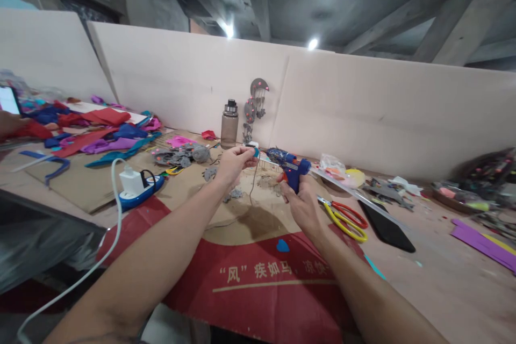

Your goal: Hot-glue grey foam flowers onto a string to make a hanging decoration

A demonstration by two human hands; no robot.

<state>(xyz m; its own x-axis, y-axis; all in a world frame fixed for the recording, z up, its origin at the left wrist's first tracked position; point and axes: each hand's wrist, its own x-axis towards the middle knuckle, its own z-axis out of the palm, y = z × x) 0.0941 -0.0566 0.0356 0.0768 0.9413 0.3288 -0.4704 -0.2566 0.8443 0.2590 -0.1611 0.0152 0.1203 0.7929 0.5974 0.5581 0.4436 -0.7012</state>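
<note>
Presently: one blue glue gun (291, 165), held above the surface (439, 287) toward its far edge, the fingers of your right hand (300, 204) wrapped round the handle. Likely rigid, fairly light, possibly hot at the nozzle; grasp by the handle only. One small teal piece (256, 152), above the surface, pinched in your left hand's (235, 164) fingers, grey cord (253, 183) hanging just below. Probably soft, light, easily bent; hold by its rim. One blue heart (282, 245), lying toward the surface's near edge.
</note>
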